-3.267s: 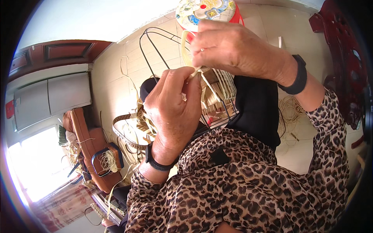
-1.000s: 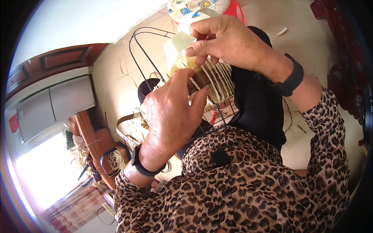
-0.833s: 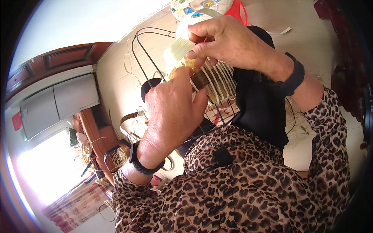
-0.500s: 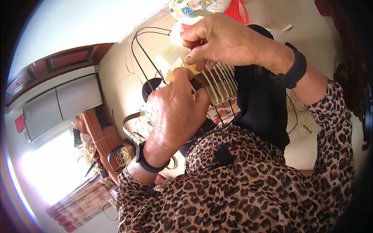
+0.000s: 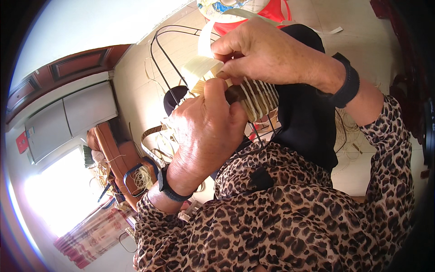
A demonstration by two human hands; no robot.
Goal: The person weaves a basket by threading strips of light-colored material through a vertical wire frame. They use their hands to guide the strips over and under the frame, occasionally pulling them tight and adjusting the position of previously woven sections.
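A black wire frame [image 5: 155, 47] stands in front of my lap, with pale cords and tan strips woven across it as a panel [image 5: 259, 99]. A wide, pale, flat strip [image 5: 197, 68] folds over at the panel's far left end and loops up behind my right hand. My right hand [image 5: 267, 52] pinches this strip between thumb and fingers at the weave. My left hand [image 5: 206, 120] is closed at the panel's near left edge, its thumb and forefinger bent against the weave. Both hands' fingertips are partly hidden, and they nearly meet.
Beyond my right hand is a red stool [image 5: 276, 9] with a patterned round top. A brown chair [image 5: 111, 152] with bundled fibres stands at left, below grey cabinet doors [image 5: 88, 113]. Loose strands [image 5: 349, 131] lie on the tiled floor at right.
Both hands stay at the weave, with my right fingers slightly lower. The strip's loop now stands more upright, and its tail shows above my right hand, reaching right. The view has shifted slightly.
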